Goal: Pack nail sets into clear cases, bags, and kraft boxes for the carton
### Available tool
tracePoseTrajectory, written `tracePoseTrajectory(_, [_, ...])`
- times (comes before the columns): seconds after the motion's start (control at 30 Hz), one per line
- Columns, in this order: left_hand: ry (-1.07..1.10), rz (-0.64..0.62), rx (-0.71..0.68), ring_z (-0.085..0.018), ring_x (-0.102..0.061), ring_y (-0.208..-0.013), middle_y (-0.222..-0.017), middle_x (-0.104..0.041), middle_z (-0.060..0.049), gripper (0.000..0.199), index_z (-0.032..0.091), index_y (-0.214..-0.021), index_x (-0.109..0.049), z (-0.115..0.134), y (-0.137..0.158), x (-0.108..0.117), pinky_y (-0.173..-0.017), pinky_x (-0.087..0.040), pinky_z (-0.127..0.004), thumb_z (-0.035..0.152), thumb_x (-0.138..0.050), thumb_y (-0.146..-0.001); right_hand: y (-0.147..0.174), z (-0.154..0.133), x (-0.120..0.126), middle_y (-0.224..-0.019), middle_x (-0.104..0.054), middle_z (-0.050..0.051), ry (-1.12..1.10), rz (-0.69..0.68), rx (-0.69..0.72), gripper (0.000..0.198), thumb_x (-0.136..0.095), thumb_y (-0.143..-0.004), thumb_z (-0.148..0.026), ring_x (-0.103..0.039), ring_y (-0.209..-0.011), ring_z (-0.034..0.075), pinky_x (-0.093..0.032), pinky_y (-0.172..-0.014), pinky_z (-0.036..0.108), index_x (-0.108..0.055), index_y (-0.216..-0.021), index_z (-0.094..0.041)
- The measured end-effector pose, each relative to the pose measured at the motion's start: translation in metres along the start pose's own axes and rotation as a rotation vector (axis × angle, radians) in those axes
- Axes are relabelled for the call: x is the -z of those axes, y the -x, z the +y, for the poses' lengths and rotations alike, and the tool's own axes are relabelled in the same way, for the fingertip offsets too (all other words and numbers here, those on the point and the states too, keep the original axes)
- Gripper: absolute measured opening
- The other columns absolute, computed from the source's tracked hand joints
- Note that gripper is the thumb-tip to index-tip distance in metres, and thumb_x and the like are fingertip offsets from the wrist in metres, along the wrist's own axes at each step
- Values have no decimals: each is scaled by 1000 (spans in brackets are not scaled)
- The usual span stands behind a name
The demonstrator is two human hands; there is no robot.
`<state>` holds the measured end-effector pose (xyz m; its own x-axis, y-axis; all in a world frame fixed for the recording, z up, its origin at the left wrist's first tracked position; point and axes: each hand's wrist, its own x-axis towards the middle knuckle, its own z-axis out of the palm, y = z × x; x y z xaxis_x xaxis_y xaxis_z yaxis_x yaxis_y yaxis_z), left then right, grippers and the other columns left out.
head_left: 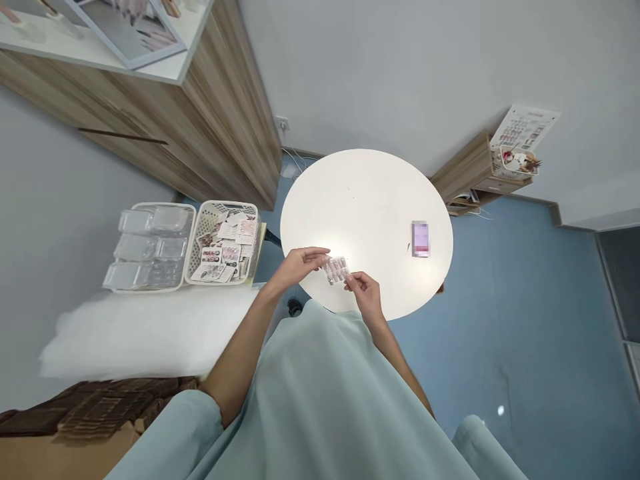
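Over the near part of the round white table (373, 193) I hold a small clear pack of press-on nails (336, 270), with pinkish nails in rows. My left hand (299, 265) grips its left edge between thumb and fingers, the index finger reaching out past the upper corner. At the lower right corner, my right hand (365, 292) pinches the pack with its fingers curled in. Glare from the table makes the fine detail of the pack hard to read.
Left of the table stand a basket of nail cards (225, 247) and a basket of clear plastic boxes (150, 247). A phone (421, 239) lies on the table's right side. A wooden cabinet (225, 107) rises at the back left; a low shelf (475, 170) stands at the right.
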<state>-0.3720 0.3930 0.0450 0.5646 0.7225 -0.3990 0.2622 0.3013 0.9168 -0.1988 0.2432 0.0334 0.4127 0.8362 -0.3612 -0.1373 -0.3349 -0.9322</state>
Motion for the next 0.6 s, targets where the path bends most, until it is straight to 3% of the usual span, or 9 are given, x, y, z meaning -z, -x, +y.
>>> tracePoseTrajectory(0.13, [70,61,32,-25,-75,-93,-110,-81,-12,63,20,-123,-80,-3,6,-12,-86,-58,-38,59,-89,-74,0,1,5,-82,-71,4,-71,86,9,38,-77,-87,-60,-67,-80,20,-56,-83,37,-74,-86,-22])
tracePoseTrajectory(0.4, [163,178,-5,-21,-70,-79,-89,-77,-7,65,18,-116,-81,-5,8,-32,-78,-55,-36,62,-92,-70,-4,0,7,-85,-72,4,-121,61,12,41,-77,-87,-63,-67,-80,20,-58,-85,37,-73,-86,-22])
tracePoseTrajectory(0.6, [370,75,29,-20,-71,-91,-103,-77,-8,71,20,-134,-74,-12,11,-33,-84,-56,-33,57,-91,-75,-4,-1,4,-86,-71,4,-211,-23,-73,45,-79,-81,-68,-66,-80,20,-60,-87,38,-71,-87,-24])
